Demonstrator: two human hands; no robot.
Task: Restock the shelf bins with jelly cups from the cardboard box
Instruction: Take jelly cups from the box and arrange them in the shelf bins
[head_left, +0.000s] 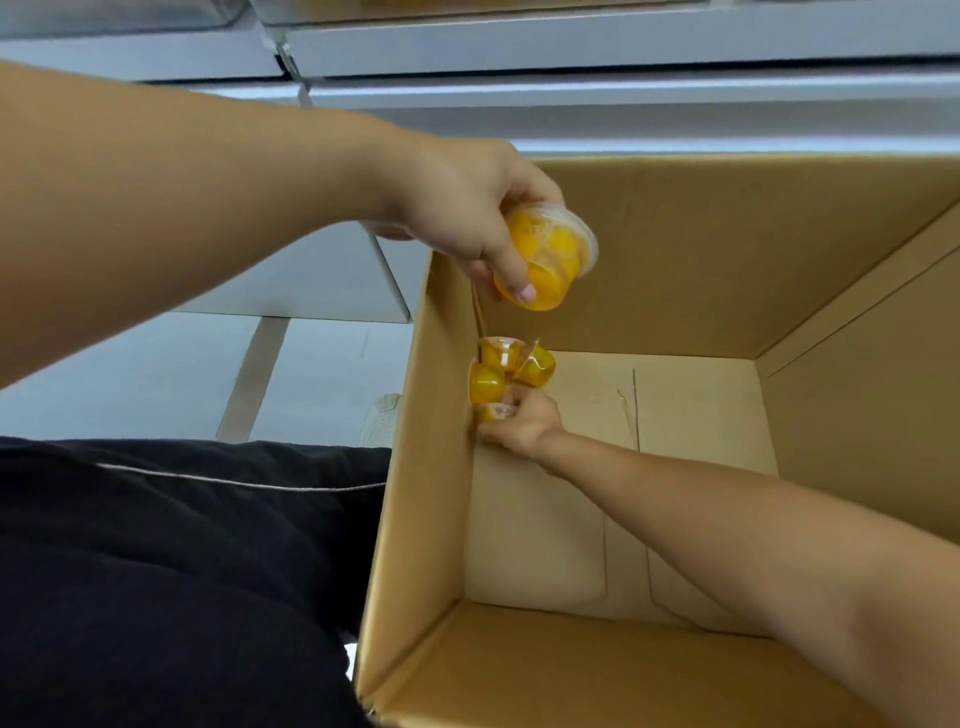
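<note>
Several yellow jelly cups (506, 371), clear plastic with film lids, lie clustered at nine o'clock on the floor of the cardboard box (701, 260), against its left wall. Right hand (524, 423) reaches down among them, its grip pinching one small cup. Left hand (462, 208) holds a held jelly cup (550, 254) tilted above the box's left rim; bare cardboard floor spreads toward three o'clock
</note>
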